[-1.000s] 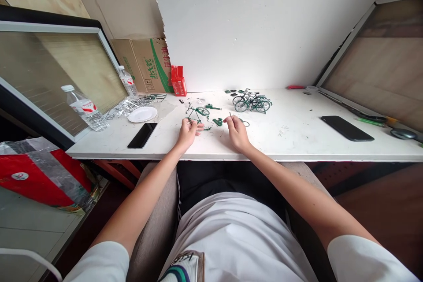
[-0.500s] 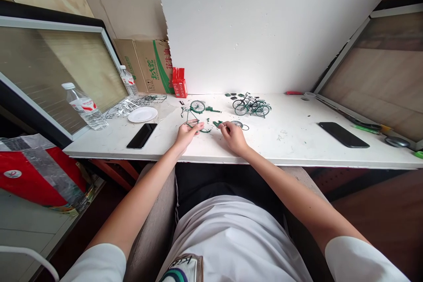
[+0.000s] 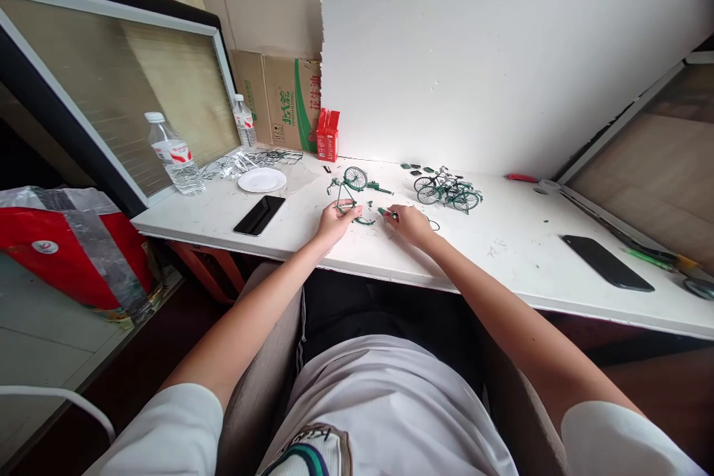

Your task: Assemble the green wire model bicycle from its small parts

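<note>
Bicycle (image 3: 346,193) is gripped, partly covered, by left hand (image 3: 335,224); grasp of right hand (image 3: 411,224) unclear.

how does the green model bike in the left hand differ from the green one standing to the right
The held bike shows just one wheel; the standing bike has two.
The held bike is gripped by the left hand; the standing bike rests upright on the white table.
Both are green miniatures with thin frames and spoked wheels.
</note>
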`<state>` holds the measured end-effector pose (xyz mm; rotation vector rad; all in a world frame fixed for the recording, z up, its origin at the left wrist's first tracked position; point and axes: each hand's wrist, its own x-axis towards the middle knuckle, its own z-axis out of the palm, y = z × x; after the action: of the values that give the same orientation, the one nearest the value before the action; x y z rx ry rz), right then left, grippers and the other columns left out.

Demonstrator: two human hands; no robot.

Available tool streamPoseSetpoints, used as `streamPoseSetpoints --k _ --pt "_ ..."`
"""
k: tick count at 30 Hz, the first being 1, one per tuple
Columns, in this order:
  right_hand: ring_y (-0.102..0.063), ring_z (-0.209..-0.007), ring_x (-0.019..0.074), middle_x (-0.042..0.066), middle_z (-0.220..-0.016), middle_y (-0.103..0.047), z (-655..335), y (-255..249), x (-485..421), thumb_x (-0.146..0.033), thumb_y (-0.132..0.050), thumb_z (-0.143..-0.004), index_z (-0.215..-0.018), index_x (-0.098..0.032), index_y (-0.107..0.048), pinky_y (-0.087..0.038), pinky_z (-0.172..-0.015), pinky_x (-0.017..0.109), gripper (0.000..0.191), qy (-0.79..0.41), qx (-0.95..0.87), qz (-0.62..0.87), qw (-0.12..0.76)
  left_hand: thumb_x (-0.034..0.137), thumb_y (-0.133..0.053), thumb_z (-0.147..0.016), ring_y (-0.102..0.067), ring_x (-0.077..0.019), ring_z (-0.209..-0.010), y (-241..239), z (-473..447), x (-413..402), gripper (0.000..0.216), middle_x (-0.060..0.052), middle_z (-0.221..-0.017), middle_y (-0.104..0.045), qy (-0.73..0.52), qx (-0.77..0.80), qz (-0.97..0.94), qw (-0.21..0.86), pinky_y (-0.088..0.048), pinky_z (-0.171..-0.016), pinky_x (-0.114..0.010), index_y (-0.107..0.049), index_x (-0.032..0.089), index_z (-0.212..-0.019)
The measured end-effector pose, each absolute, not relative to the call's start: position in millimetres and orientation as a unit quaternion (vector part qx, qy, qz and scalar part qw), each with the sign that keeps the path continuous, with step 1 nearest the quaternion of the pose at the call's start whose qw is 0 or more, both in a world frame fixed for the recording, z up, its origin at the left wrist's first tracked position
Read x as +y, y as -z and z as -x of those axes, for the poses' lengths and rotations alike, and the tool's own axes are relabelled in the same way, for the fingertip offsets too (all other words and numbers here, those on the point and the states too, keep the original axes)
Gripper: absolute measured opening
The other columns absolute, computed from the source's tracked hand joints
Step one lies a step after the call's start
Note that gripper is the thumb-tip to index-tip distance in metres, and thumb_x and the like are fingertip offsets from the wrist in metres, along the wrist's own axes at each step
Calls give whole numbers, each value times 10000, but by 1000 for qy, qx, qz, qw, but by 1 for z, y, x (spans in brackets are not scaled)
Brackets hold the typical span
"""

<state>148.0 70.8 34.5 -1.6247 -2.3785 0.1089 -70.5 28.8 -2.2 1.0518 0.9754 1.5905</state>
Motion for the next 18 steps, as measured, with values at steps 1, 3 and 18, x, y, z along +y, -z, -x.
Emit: streamPoseSetpoints --k 1,3,18 --pt "-722 -885 245 121 -1039 -810 -149 -33 71 -386 -553 -1081 -1190 -191 -732 -391 -690 276 287 -34 -818 560 126 320 -900 -776 -789 -288 -1065 3 70 30 462 -177 -1046 -818 -653 399 -430 479 -554 -1052 -449 -650 131 -1115" --pt "-724 -881 247 122 -1038 -810 -150 -29 71 -383 -549 -1083 -1209 -185 -723 -390 -689 277 293 -27 -818 560 126 306 -894 -783 -792 -285 -1057 4 70 31 444 -176 -1040 -819 -654 400 -429 478 -557 -1051 -449 -650 131 -1110" --pt "-739 -907 262 124 -1095 -805 -150 -30 71 -436 -409 -1127 -1285 -227 -706 -422 -730 302 396 69 -858 505 58 298 -875 -805 -794 -288 -1059 2 71 27 421 -182 -1060 -817 -640 419 -438 472 -554 -1064 -463 -644 138 -1118"
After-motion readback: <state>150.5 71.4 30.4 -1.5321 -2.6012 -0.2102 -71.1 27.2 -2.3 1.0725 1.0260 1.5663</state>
